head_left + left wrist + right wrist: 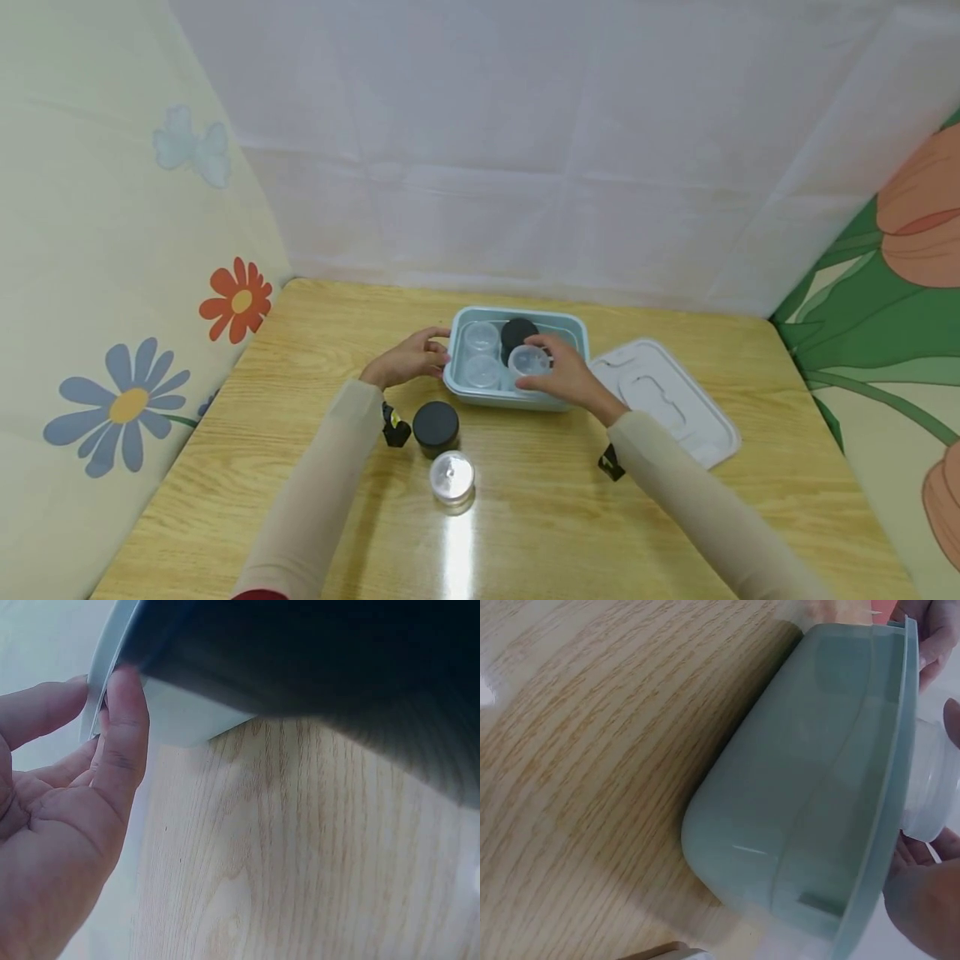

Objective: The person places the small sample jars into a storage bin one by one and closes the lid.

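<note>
Near the counter's (540,508) back edge, my left hand (408,358) pinches the tub (517,400), likely steadying it, my right hand (566,372) a clear jar (528,362).

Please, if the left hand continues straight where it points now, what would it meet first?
Most likely the left end of the pale blue box, almost at once: the left hand is right at its rim, though exact finger contact is hard to judge.
</note>
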A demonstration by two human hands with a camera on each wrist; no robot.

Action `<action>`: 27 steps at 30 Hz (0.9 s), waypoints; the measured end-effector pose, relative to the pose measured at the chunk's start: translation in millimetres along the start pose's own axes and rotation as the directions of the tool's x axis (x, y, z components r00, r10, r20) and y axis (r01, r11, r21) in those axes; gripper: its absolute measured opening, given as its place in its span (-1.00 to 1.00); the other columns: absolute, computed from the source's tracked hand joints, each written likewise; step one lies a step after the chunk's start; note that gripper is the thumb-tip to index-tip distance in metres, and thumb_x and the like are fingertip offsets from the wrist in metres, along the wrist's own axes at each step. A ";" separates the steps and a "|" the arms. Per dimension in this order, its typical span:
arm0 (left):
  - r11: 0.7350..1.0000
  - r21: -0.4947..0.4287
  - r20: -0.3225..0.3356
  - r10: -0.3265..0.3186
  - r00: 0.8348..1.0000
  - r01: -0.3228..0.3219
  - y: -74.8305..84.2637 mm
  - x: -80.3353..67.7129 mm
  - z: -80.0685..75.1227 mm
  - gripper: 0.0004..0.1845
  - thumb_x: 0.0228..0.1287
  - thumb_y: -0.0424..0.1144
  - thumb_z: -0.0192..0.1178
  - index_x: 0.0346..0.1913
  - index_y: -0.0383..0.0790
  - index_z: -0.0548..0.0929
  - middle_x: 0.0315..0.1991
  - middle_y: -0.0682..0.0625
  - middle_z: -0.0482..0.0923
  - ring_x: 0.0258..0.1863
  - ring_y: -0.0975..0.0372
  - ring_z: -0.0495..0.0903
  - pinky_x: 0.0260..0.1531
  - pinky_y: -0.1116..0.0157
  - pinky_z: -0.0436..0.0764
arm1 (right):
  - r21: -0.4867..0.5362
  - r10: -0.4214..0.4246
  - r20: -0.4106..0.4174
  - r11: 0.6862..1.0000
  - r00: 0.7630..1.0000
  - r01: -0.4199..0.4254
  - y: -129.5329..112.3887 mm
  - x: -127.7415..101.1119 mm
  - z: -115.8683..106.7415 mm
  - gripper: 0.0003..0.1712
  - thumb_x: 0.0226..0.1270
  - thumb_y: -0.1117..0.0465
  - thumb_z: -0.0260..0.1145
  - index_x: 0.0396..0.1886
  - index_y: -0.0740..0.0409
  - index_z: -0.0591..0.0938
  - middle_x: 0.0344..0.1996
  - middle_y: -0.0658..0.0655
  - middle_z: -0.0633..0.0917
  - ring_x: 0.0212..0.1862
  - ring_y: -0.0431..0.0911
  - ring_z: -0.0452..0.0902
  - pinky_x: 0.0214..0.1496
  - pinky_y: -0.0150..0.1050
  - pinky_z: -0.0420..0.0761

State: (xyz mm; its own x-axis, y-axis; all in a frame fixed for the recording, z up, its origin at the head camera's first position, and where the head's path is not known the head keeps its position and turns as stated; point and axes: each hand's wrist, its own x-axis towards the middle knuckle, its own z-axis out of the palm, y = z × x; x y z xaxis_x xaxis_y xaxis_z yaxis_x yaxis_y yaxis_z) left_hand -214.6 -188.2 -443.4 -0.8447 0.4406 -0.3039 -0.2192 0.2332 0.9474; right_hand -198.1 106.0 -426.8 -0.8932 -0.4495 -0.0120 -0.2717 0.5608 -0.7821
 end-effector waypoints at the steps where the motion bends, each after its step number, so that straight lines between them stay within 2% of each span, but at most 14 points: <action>1: 1.000 -0.001 0.000 0.000 1.000 0.000 0.1 0.1 -0.1 -0.42 0.36 -0.47 -0.02 0.40 -0.40 0.10 -0.25 -0.07 0.48 -0.34 0.25 0.59 -0.20 0.31 0.66 | -0.002 -0.001 -0.001 1.000 1.000 0.001 0.9 0.9 1.3 -0.18 0.02 0.10 0.52 0.28 0.24 0.41 0.24 0.23 0.46 0.25 0.12 0.37 0.21 0.06 0.48; 12: 1.000 -0.015 0.001 0.002 1.000 -0.002 -2.6 1.7 -0.3 -0.42 0.34 -0.49 -0.03 0.40 -0.39 0.10 -0.28 -0.04 0.50 -0.35 0.25 0.60 -0.19 0.30 0.67 | -0.027 -0.010 -0.003 1.000 1.000 0.010 3.3 3.7 11.6 -0.19 -0.02 0.10 0.54 0.24 0.25 0.43 0.19 0.25 0.50 0.19 0.11 0.42 0.21 0.04 0.49; 18: 1.000 -0.018 0.002 0.006 1.000 -0.005 -1.2 -0.1 1.8 -0.42 0.35 -0.50 -0.04 0.39 -0.42 0.10 -0.28 -0.04 0.50 -0.36 0.25 0.60 -0.22 0.33 0.66 | -0.018 -0.006 0.025 1.000 1.000 0.006 0.4 1.8 14.8 -0.17 0.03 0.05 0.51 0.27 0.26 0.41 0.22 0.25 0.47 0.22 0.12 0.40 0.23 0.05 0.47; 27: 1.000 -0.013 0.005 0.016 1.000 -0.016 -0.6 0.0 1.4 -0.41 0.34 -0.49 -0.03 0.40 -0.42 0.09 -0.28 -0.04 0.50 -0.34 0.25 0.60 -0.19 0.30 0.67 | -0.039 0.007 0.017 0.999 1.000 -0.006 -5.4 3.0 16.1 -0.19 0.03 0.04 0.50 0.26 0.24 0.43 0.23 0.26 0.46 0.27 0.14 0.35 0.26 0.07 0.43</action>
State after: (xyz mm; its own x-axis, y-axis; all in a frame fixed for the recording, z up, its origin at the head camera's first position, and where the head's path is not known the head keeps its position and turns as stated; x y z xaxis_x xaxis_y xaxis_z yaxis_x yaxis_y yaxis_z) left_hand -213.8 -187.1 -444.1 -0.8457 0.4484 -0.2892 -0.2121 0.2149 0.9533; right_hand -193.6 90.4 -432.7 -0.8888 -0.4574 -0.0281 -0.2800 0.5906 -0.7568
